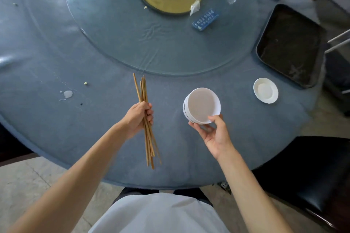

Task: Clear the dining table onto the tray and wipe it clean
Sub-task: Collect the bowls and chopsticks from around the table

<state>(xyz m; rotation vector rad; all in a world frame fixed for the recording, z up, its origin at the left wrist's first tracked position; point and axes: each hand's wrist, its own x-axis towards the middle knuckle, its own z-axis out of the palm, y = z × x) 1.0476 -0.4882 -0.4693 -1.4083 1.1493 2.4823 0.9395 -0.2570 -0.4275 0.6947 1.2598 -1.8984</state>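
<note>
The left hand (139,117) grips a chopstick bundle (145,119); the right hand (212,132) holds stacked white bowls (201,106) near the table edge. Both should travel level to the black tray (265,51), far right.

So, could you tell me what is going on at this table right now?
A person is clearing a round blue-covered dining table. The left hand grips a bundle of wooden chopsticks, and the right hand holds a stack of white bowls. The black rectangular tray holds no dishes yet; two small white saucers are on the table.
</note>
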